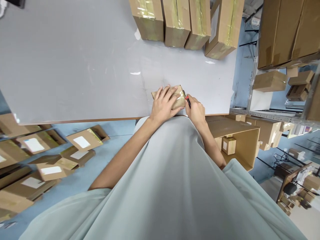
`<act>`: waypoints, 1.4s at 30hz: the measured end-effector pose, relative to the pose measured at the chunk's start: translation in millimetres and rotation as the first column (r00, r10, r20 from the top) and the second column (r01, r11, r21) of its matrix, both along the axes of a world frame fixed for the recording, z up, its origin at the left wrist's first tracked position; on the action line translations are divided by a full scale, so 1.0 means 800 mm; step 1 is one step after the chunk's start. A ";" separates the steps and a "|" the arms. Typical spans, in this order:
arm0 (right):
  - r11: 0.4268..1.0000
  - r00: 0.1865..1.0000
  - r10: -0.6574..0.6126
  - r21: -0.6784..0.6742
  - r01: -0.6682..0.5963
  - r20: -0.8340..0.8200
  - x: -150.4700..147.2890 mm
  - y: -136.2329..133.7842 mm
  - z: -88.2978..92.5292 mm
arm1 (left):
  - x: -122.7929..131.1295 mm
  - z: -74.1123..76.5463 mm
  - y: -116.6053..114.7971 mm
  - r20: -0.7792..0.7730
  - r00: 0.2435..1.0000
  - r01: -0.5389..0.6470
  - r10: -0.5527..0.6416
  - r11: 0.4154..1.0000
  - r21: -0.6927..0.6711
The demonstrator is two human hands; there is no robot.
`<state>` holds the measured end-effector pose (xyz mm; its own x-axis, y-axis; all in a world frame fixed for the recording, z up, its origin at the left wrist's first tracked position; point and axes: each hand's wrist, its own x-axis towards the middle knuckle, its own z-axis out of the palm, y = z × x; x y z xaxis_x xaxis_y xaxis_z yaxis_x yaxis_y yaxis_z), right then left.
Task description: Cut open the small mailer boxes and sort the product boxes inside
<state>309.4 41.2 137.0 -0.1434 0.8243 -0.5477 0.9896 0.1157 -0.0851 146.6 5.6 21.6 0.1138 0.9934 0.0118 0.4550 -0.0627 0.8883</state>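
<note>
A small cardboard box (pixel 178 104) with shiny tape lies at the table's near edge. My left hand (pixel 163 104) rests over it, fingers spread across the top and thumb along the near side, gripping it against the table. In my right hand (pixel 195 110) is a black and red box cutter (pixel 187 98), its front end against the box's right edge. The fingers of that hand are closed round the handle. Whether the blade is inside the tape cannot be made out.
Several taped cardboard boxes (pixel 153 28) stand along the far side of the grey table (pixel 75 66). Opened boxes (pixel 83 139) lie on the blue floor at left. A large open carton (pixel 246 146) sits below right, beside shelving with boxes (pixel 270 81).
</note>
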 end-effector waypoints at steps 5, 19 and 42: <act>0.999 0.992 -0.028 -0.022 0.031 0.123 -0.030 0.009 0.012 | 0.003 -0.006 -0.001 -0.010 1.000 0.012 -0.011 1.000 0.023; 0.997 0.979 -0.029 -0.065 0.043 0.204 -0.045 0.011 0.022 | 0.007 -0.021 -0.011 -0.194 0.980 0.069 -0.048 0.992 0.103; 0.991 0.983 -0.116 -0.048 0.124 0.144 -0.029 -0.012 0.014 | 0.005 -0.024 -0.014 -0.222 0.972 0.097 -0.078 0.992 0.077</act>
<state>286.0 31.5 148.2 0.0366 0.7982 -0.6013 0.9986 -0.0058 0.0530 150.3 -5.9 2.2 0.2095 0.9758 0.0622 0.6263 -0.1828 0.7579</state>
